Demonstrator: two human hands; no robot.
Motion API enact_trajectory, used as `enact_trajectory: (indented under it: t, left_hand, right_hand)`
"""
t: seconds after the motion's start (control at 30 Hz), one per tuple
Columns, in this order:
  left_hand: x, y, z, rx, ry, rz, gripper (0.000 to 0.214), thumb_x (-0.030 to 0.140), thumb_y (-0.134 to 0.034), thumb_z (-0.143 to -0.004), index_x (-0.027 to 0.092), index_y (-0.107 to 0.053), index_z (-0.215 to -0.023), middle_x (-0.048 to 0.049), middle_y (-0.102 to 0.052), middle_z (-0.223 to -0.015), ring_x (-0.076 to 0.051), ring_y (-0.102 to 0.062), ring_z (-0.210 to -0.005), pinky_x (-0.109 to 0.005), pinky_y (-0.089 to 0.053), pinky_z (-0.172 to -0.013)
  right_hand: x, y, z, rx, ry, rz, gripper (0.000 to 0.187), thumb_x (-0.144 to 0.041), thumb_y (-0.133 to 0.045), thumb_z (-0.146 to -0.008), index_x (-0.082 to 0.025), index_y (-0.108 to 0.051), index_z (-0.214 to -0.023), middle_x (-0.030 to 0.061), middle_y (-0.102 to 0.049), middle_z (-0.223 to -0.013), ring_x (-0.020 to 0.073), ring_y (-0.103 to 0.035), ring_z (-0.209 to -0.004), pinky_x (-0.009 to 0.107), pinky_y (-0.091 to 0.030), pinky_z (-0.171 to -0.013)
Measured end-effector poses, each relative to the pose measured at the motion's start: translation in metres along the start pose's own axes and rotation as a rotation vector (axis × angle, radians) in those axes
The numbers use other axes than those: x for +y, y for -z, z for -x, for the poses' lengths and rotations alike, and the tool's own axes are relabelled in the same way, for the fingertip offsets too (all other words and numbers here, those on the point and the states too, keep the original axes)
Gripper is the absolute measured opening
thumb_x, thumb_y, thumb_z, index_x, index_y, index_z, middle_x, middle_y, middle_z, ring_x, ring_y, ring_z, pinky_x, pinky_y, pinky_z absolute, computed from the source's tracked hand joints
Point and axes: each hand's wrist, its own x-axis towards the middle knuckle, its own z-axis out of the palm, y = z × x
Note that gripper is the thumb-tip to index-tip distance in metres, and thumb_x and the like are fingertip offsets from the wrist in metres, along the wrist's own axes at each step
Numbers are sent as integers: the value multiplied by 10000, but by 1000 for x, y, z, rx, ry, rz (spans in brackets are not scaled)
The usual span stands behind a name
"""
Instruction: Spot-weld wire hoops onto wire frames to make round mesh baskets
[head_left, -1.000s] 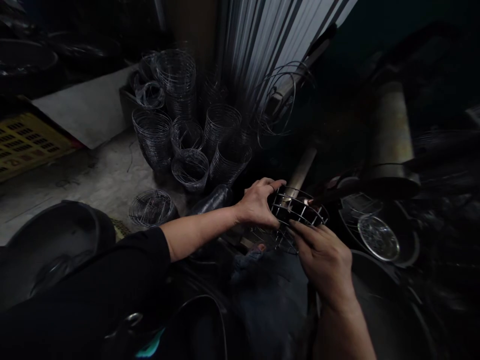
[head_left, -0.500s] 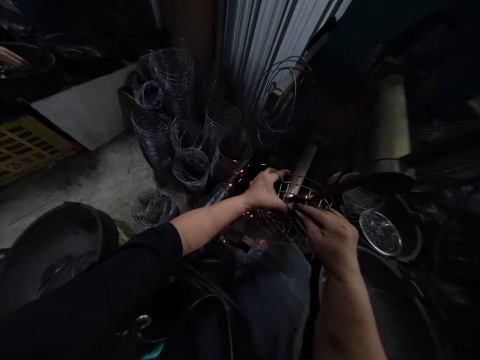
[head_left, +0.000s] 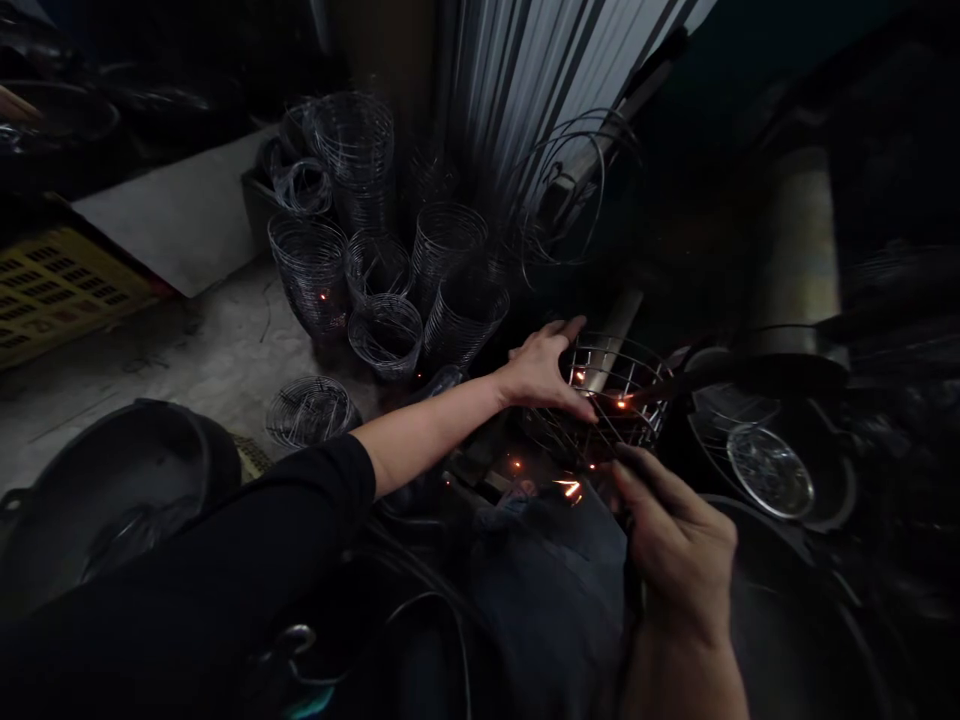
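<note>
A round wire basket sits in front of me at a machine's metal arm, with glowing sparks on and below it. My left hand is closed around the basket's left side, thumb along the near rim and fingers at the far side. My right hand is closed just in front of the basket, fingers pinched on a thin wire rod that runs up toward the rim. Darkness hides part of the right fingers and the basket's lower side.
Stacks of wire baskets stand at the back left, with a single basket nearer. Black tubs flank me. A thick metal cylinder rises at right. A yellow crate is at far left, and another person's hand shows behind it.
My right hand has drawn back from the basket, toward me and slightly right. The left hand stays on the basket, its thumb lifted a little. Sparks now glow on the basket and fall below.
</note>
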Motion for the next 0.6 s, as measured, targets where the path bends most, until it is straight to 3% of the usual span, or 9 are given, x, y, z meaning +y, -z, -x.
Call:
enact_trajectory:
  t: [0.07,0.13,0.23,0.3,0.37,0.43,0.53,0.6]
  left_hand:
    - [-22,-3,7,-3,7,153,1457,372,-931,-251,163,-226,-1509,-181,-226,-1568,-354,-229,-1446,-503,-231,-1189]
    - [-43,-9,16,-21,96,386,1446,373,-932,-254,152,-235,-1501,-194,-353,-1500,-355,-348,-1385,-510,-307,-1149]
    - [-58,-13,32,-38,170,641,1230,373,-919,-337,120,-385,-1416,-163,-570,-1272,-319,-547,-1185,-505,-448,-1024]
    - [-54,-7,46,31,118,576,1147,341,-927,-306,115,-480,-1338,-149,-570,-1245,-309,-545,-1171,-494,-436,-1038]
    - [-43,4,62,98,23,405,1141,324,-934,-253,133,-525,-1302,-137,-526,-1277,-313,-505,-1216,-479,-391,-1088]
    - [-29,14,80,91,-70,240,1139,348,-931,-243,160,-541,-1296,-123,-495,-1283,-321,-482,-1236,-471,-378,-1103]
    - [-12,19,102,53,-130,50,1115,406,-907,-290,180,-531,-1315,-126,-470,-1280,-334,-477,-1226,-488,-401,-1079]
    - [-6,16,110,51,-140,-17,1108,435,-884,-324,166,-511,-1333,-147,-451,-1299,-349,-460,-1236,-504,-404,-1071]
  right_hand:
    - [3,2,7,-122,95,88,485,-415,-713,-786,-204,-663,-1220,90,-702,-1100,240,-686,-958,351,-568,-831]
    - [-2,3,15,-203,284,235,485,-405,-677,-814,-209,-643,-1256,90,-690,-1149,266,-658,-1056,354,-558,-866]
    - [-25,1,23,-243,540,432,330,-361,-586,-897,-188,-708,-1150,95,-731,-1007,259,-700,-932,312,-571,-752]
    - [-46,-1,27,-277,630,442,275,-342,-574,-915,-182,-740,-1065,89,-740,-910,231,-714,-796,284,-562,-670]
    - [-63,-4,28,-316,639,360,242,-332,-576,-920,-187,-754,-994,76,-741,-866,199,-709,-726,255,-553,-631]
    - [-71,-7,25,-370,553,259,228,-332,-579,-919,-195,-758,-955,60,-739,-834,174,-704,-694,229,-548,-609]
    - [-67,-15,15,-447,338,187,241,-343,-564,-913,-203,-759,-933,51,-736,-813,168,-701,-703,224,-547,-607]
    - [-58,-19,10,-454,282,264,259,-336,-536,-915,-205,-759,-923,55,-736,-830,179,-700,-728,245,-547,-623]
